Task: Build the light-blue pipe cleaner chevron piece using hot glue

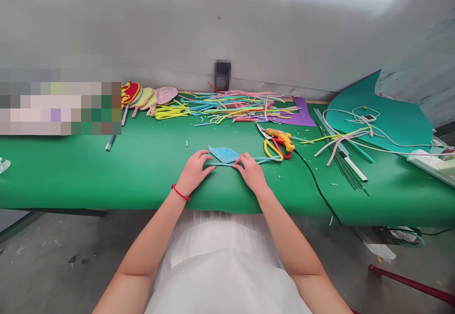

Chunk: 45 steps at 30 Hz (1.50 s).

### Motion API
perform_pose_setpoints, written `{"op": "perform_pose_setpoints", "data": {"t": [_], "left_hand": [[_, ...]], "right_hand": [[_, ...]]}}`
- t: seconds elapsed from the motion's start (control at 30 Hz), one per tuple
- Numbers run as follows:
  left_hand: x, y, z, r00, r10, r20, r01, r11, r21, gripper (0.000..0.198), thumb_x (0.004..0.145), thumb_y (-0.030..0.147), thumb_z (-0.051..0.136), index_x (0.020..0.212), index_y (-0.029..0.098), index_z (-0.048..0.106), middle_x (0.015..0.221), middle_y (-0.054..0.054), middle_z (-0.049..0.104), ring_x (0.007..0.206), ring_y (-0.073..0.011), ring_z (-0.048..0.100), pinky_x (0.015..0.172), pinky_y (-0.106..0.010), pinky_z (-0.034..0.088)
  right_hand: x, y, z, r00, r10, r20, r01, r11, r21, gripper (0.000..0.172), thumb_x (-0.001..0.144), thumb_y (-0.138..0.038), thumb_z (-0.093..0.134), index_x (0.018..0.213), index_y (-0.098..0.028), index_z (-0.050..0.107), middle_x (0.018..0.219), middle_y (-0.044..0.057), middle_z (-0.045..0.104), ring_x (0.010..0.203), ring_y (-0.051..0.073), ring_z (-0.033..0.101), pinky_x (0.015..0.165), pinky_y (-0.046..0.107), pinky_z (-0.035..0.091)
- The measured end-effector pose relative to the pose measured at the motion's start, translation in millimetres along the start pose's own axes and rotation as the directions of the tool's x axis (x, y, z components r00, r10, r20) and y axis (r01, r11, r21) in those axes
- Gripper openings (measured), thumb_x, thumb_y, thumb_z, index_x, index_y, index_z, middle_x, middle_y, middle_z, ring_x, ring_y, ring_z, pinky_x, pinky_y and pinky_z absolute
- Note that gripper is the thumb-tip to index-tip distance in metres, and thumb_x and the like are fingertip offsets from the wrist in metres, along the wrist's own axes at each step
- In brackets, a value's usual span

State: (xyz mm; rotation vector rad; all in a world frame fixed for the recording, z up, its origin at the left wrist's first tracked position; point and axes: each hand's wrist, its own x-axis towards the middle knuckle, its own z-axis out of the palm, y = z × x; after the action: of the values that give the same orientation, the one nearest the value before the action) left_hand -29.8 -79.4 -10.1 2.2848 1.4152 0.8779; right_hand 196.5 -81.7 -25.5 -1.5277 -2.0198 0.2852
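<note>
A light blue pipe cleaner (223,164) lies across the green table (142,172) near its front edge. My left hand (194,171) pinches its left end, fingers curled. My right hand (251,171) pinches the same strand further right, and its tail runs on toward the scissors. Just behind the strand, between my hands, rests a flat blue piece (223,153) made of pipe cleaners laid side by side. A red cord circles my left wrist.
A heap of coloured pipe cleaners (231,105) lies at the back, with finished flat shapes (145,97) to its left. Scissors (275,149) and a yellow glue gun (282,139) with a black cord sit right of my hands. Thin green wires (341,155), teal sheet (384,115), power strip (432,162) stand far right.
</note>
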Motion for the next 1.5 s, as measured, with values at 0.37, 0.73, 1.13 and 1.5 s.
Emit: {"op": "perform_pose_setpoints", "data": {"t": [0.37,0.73,1.13,1.5], "left_hand": [[-1,0,-5.5,0.992,0.032,0.118,-0.032,0.999,-0.002,0.016,0.088,0.028,0.051,0.088,0.024,0.067,0.089,-0.004,0.066,0.084,-0.0212,0.057,0.078,-0.035,0.046],[0,0,-7.4,0.994,-0.073,-0.081,0.062,0.989,-0.133,0.017,0.09,0.031,0.049,0.085,0.023,0.064,0.088,-0.003,0.066,0.084,-0.0196,0.061,0.08,-0.033,0.046],[53,10,-4.0,0.993,0.083,-0.086,-0.083,0.997,0.006,0.017,0.087,0.024,0.055,0.102,0.021,0.063,0.114,-0.008,0.058,0.108,-0.023,0.056,0.097,-0.039,0.043],[68,-23,9.4,0.938,0.238,0.251,-0.216,0.97,-0.113,0.055,0.079,0.036,0.067,0.13,0.025,0.05,0.132,-0.008,0.051,0.119,-0.0244,0.052,0.102,-0.039,0.042]], "right_hand": [[2,-3,-9,0.983,-0.186,0.01,0.185,0.981,0.06,0.01,0.09,-0.026,0.054,0.082,-0.023,0.059,0.089,0.006,0.062,0.09,0.021,0.057,0.078,0.032,0.046],[0,-4,-11,0.992,-0.129,-0.013,0.129,0.983,0.128,0.017,0.092,-0.033,0.05,0.084,-0.023,0.06,0.083,0.005,0.065,0.078,0.019,0.056,0.073,0.031,0.044],[1,1,-17,0.857,0.266,-0.442,-0.07,0.909,0.412,0.028,0.087,-0.048,0.054,0.083,-0.021,0.059,0.071,0.0,0.058,0.051,0.012,0.041,0.058,0.029,0.04],[2,1,-15,0.916,0.196,-0.349,-0.026,0.9,0.435,0.026,0.086,-0.046,0.056,0.083,-0.02,0.06,0.066,-0.002,0.055,0.052,0.011,0.044,0.054,0.027,0.038]]}}
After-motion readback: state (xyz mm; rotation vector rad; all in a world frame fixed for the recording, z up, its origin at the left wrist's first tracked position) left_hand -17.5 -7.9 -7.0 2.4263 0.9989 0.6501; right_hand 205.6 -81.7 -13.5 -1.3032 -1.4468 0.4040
